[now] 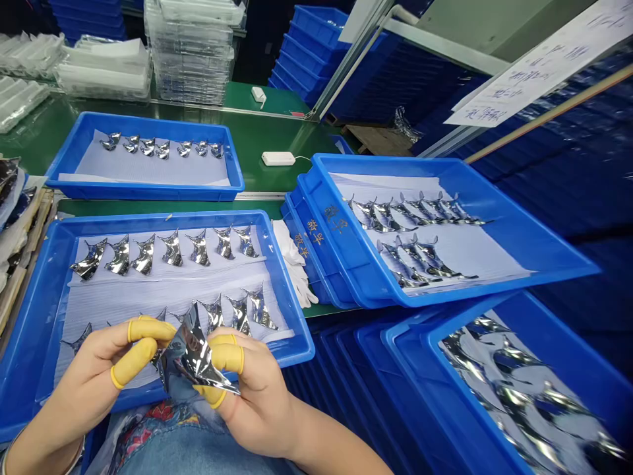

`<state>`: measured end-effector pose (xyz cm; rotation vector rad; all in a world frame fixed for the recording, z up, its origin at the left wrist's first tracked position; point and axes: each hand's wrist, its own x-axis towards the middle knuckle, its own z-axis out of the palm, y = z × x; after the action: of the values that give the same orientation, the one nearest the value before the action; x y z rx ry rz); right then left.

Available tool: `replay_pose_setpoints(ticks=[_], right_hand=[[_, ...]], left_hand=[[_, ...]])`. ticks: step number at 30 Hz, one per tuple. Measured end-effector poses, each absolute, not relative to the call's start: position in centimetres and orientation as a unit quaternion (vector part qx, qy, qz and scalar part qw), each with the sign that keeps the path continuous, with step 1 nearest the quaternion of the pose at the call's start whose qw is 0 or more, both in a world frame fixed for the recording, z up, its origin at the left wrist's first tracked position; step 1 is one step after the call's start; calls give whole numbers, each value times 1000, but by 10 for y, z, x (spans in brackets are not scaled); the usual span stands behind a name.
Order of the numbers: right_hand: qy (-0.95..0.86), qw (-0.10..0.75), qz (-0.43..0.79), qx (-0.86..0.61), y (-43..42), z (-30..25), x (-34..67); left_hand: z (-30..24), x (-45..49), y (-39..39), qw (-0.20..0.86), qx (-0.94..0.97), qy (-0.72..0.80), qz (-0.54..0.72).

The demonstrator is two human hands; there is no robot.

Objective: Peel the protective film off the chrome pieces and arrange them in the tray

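Both my hands hold a mirror-bright curved metal piece [194,353] above the near blue plastic tray [168,221]. My left hand [96,369] pinches its left side, and my right hand [252,389] grips its right side. Yellow finger cots cover the thumb and fingertips of each hand. Rows of similar winged metal pieces [173,249] lie on white paper in that tray. My hands hide part of the front row.
More blue trays of metal pieces sit behind and to the right, one tilted on a blue stack [494,264]. White gloves [291,260] lie between trays. Green benches, clear plastic tray stacks [190,53] and a paper notice [539,72] stand beyond.
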<state>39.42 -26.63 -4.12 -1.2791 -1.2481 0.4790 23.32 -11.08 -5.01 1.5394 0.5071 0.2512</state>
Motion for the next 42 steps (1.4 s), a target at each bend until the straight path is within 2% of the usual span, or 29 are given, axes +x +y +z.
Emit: replay_pose_setpoints(ticks=[3, 9, 13, 26, 42], right_hand=[[-503, 619, 241, -553, -267, -39, 394], [-336, 678, 428, -494, -268, -41, 390], [-257, 694, 481, -470, -267, -44, 390], [-139, 714, 513, -455, -255, -53, 391], [-89, 718, 558, -406, -242, -43, 397]], left_hand=[[-50, 233, -112, 686, 685, 222, 107], [-39, 235, -113, 700, 686, 178, 82], [-40, 232, -114, 709, 684, 156, 66], [-34, 240, -111, 668, 734, 104, 69], [-39, 236, -110, 691, 704, 142, 75]])
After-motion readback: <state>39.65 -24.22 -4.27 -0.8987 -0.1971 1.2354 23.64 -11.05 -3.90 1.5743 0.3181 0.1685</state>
